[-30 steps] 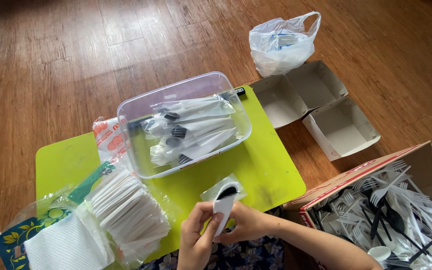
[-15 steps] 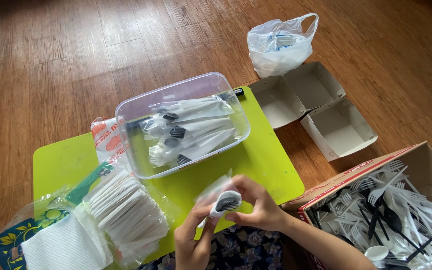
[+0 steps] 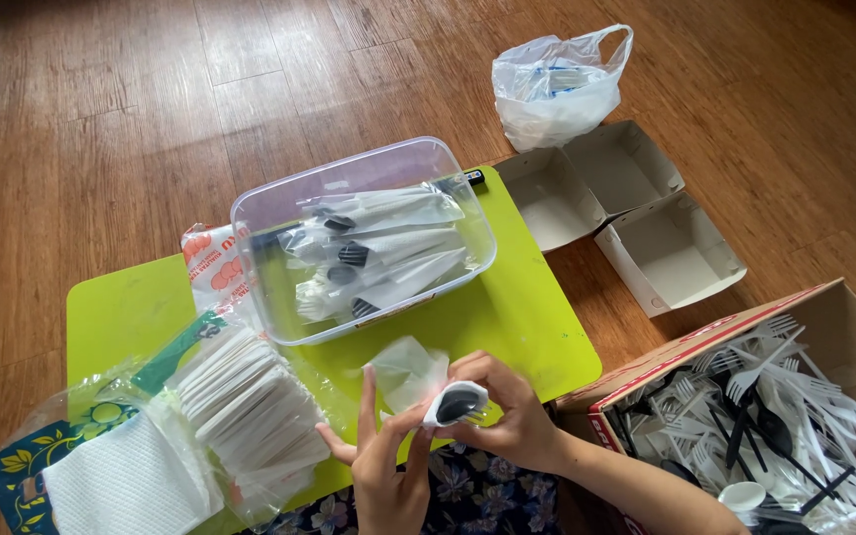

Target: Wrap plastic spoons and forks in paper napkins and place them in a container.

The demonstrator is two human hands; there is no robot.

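Two hands held a small wrapped cutlery bundle above the near edge of the lime-green surface.

The right hand (image 3: pixel 512 416) was closed around the small white napkin bundle with a black plastic spoon head showing at its end (image 3: pixel 456 404), fingers curled over it from the right side. The left hand (image 3: pixel 383 461) was mostly open, fingers upright, only its fingertips touching the bundle from the left. A thin clear plastic sleeve (image 3: pixel 406 369) lay just behind the bundle, touching it. The bundle was near the front edge of the lime-green plastic surface (image 3: pixel 507 307). Further back stood the clear rectangular plastic tub with finished packs (image 3: pixel 364 238); between the tub and the hands there was some free green space. The stack of folded white paper napkins (image 3: pixel 245 406) lay near on the left, the cardboard box of loose white and black plastic cutlery (image 3: pixel 775 416) on the right.
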